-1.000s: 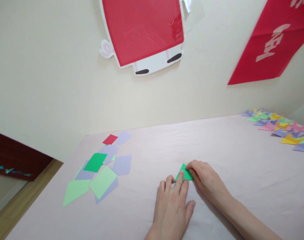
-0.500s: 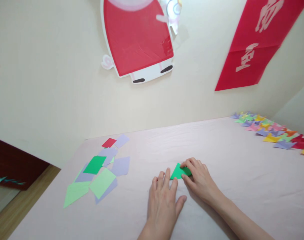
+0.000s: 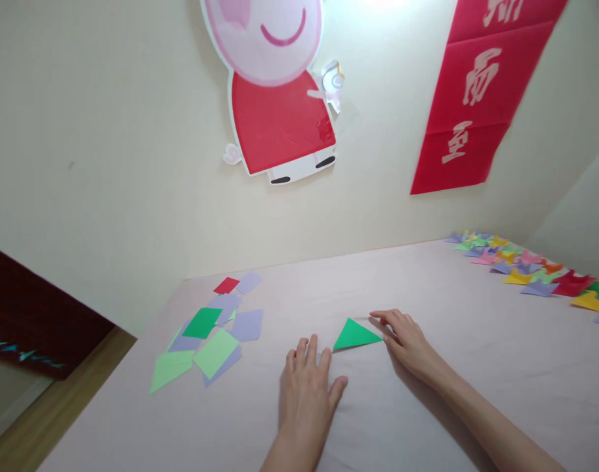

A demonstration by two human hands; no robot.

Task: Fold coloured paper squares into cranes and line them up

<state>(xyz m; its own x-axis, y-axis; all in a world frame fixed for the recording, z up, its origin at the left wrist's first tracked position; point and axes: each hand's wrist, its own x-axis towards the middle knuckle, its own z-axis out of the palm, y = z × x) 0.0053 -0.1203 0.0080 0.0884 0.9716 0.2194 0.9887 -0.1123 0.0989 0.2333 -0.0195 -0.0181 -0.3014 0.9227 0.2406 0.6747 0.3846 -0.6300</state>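
Observation:
A green paper triangle (image 3: 355, 334) lies flat on the pale pink cloth (image 3: 388, 406), its long edge toward me. My left hand (image 3: 309, 380) rests palm down on the cloth just left of the triangle, fingers spread, the index fingertip close to its left corner. On the other side, my right hand (image 3: 405, 337) is by the right corner with thumb and index finger apart. The thumb tip is at or very near that corner; whether it touches, I cannot tell. Neither hand holds anything.
Loose paper squares lie at the left, among them a dark green sheet (image 3: 203, 323), a light green sheet (image 3: 216, 354) and a red sheet (image 3: 226, 286). Several folded paper shapes (image 3: 540, 274) line the right edge. Behind stands a wall with a pig cutout (image 3: 282, 128) and a red banner (image 3: 469, 98).
My right hand has let go of the green paper and moved slightly right, uncovering the whole triangle. My left hand has drawn back a little to the left. The view has tilted up.

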